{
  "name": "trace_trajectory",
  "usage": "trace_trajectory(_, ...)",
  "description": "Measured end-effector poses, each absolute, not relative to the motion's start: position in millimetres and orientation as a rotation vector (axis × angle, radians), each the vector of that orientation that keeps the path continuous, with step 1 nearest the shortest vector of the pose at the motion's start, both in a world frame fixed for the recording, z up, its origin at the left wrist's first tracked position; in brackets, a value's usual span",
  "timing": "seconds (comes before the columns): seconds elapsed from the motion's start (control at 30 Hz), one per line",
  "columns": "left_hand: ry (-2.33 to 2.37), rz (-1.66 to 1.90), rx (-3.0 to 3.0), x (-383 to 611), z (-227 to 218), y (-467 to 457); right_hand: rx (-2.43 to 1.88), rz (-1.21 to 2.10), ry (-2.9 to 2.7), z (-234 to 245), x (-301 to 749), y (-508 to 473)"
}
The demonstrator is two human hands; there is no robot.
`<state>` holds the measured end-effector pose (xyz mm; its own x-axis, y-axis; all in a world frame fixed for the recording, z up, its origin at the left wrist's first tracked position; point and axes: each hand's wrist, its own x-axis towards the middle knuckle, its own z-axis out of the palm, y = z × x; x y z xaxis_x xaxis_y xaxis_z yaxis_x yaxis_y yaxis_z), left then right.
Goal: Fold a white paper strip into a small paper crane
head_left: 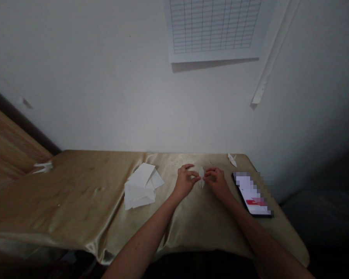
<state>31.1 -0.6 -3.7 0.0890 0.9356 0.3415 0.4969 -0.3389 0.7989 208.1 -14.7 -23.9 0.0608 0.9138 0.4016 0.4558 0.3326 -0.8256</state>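
Observation:
A small folded piece of white paper [201, 177], narrow and pointed at its top and bottom, is held upright between my two hands over the table. From the left, my left hand [187, 179] pinches its edge between thumb and forefinger. On the other side my right hand [216, 180] pinches it the same way. Left of my hands lies a loose pile of white paper sheets [141, 186]. A phone [253, 195] with its screen lit, partly blurred out, rests to the right of my right hand.
A folded white paper figure [232, 159] lies near the table's back right corner. Another white paper piece [43, 167] sits at the far left. A gold cloth [75, 193] with creases covers the table. On the wall behind hangs a printed grid sheet [215, 27].

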Motion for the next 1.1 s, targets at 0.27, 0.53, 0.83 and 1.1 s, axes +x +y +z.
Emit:
trace_trajectory(0.27,1.338,1.185,1.881,29,-9,0,-1.270,0.531,-1.622,-23,209,-17)
trace_trajectory(0.53,1.353,1.188,1.866,28,-11,2,-1.256,0.467,-1.696,-27,204,-18)
trace_trajectory(0.83,1.398,1.241,1.813,31,-17,6,-1.277,0.573,-1.591,-21,215,-14)
trace_trajectory(1.1,1.401,1.236,1.792,30,-17,6,-1.219,0.654,-1.634,-19,216,-11)
